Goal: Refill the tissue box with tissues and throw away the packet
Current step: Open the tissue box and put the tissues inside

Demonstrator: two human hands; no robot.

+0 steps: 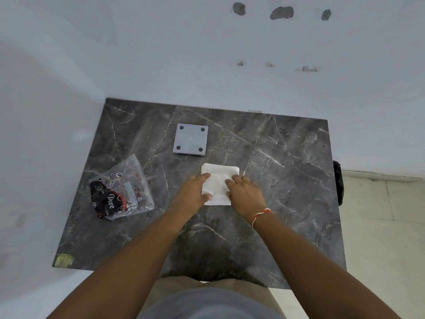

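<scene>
A white stack of tissues [218, 180] lies in the middle of the dark marble table [287, 180]. My left hand [195, 192] grips the stack's left edge, thumb at its near corner. My right hand [245, 194] holds the stack's right edge, fingers on top. Behind the stack lies a grey square tissue box [190, 139], turned so its flat underside with four dark round feet faces up. The clear plastic packet [122, 189], with red and black print, lies crumpled at the table's left side, apart from both hands.
White walls close in behind and to the left of the table. A black bag [338, 183] hangs just past the table's right edge, above a pale tiled floor. A patch of yellowish tape [64, 260] marks the near left corner.
</scene>
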